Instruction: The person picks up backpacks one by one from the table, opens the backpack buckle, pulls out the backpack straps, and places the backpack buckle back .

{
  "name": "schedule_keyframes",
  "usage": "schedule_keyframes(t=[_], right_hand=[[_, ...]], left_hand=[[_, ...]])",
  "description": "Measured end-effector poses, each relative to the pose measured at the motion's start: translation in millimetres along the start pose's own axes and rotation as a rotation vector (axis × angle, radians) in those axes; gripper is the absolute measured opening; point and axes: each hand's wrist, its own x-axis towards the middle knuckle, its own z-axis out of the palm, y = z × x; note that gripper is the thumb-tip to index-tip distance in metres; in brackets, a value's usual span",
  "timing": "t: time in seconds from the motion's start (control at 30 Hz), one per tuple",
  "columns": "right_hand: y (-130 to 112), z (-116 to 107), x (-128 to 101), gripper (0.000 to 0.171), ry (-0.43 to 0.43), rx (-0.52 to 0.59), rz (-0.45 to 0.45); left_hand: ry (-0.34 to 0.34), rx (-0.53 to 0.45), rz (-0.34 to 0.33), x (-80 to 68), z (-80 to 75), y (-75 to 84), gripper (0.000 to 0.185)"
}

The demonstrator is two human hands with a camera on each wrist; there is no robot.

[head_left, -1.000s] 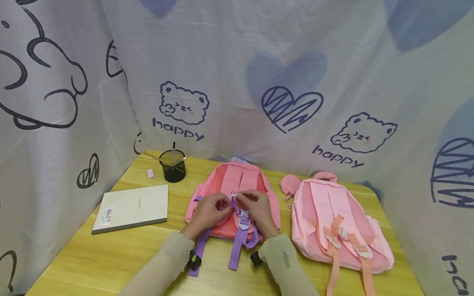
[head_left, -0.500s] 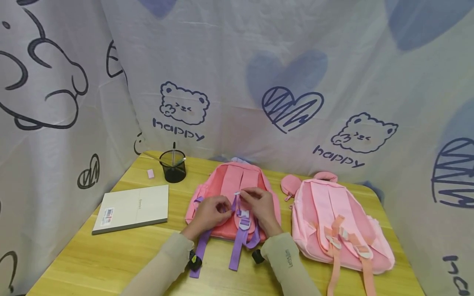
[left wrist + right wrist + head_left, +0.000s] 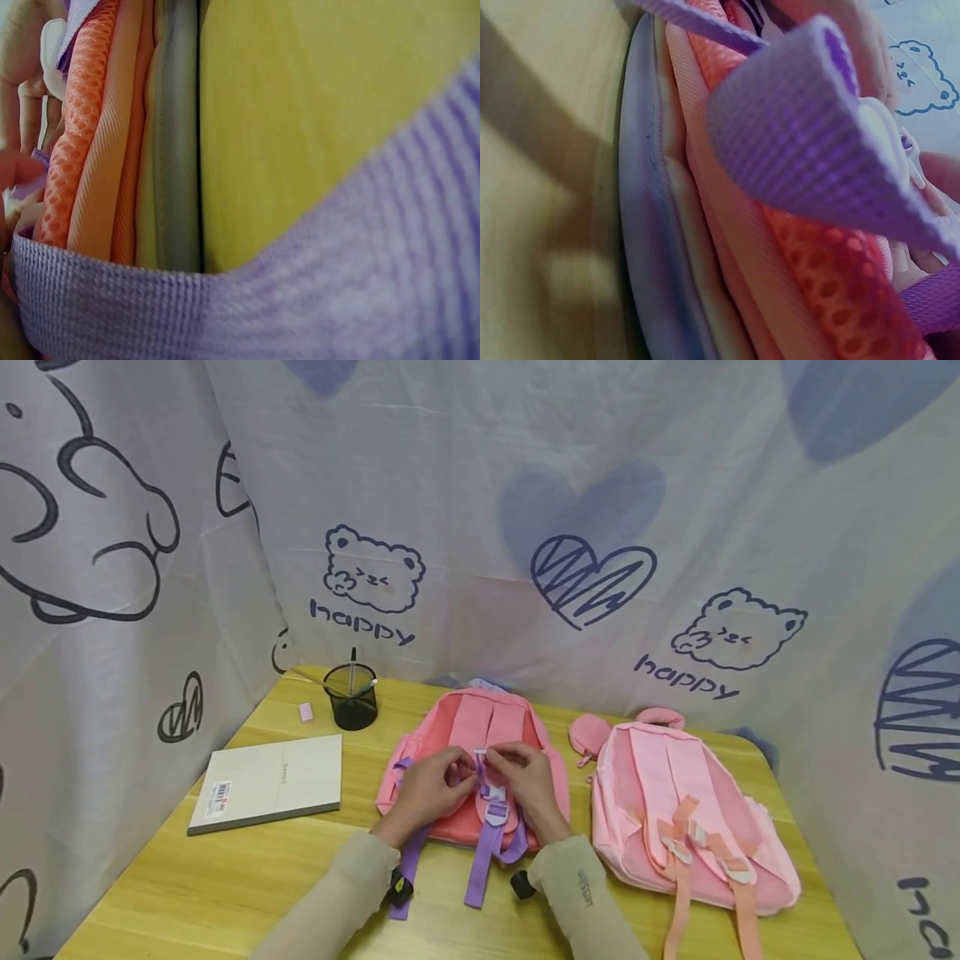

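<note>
A coral-pink backpack (image 3: 457, 714) lies with its shoulder straps upward in the middle of the table. Above its lower half, my right hand (image 3: 531, 781) pinches a small white plastic buckle piece (image 3: 480, 751) on a purple webbing strap (image 3: 478, 765). From the other side, my left hand (image 3: 429, 789) pinches that strap with thumb and forefinger, close to the right fingertips. A second white buckle (image 3: 497, 813) lies just below the hands, its purple tail hanging toward me. Purple webbing (image 3: 112, 304) crosses the left wrist view, and a purple loop (image 3: 787, 127) hides much in the right one.
A paler pink backpack (image 3: 697, 760) with orange straps lies to the right, a round pink pouch (image 3: 588, 734) at its top. On the left are a white boxed book (image 3: 277, 781), a pink eraser (image 3: 305, 712) and a black mesh pen holder (image 3: 354, 710).
My right hand has shifted slightly right with the white buckle piece. My left hand has followed to the right and upward, so the fingertips are close together again.
</note>
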Motion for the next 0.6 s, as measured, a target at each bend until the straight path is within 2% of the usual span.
schedule_keyframes(t=[0.3,0.47,0.6], right_hand=[[3.6,1.4,0.0,0.021,-0.056,-0.009,0.008],[2.4,1.8,0.4,0.019,-0.085,-0.008,0.019],[1.9,1.2,0.5,0.019,-0.099,-0.025,0.015]], left_hand=[[0.081,0.027,0.0,5.4,6.6,3.7,0.006],[0.076,0.023,0.036,6.6,7.5,3.0,0.008],[0.068,0.003,0.039,6.3,6.8,2.9,0.01]])
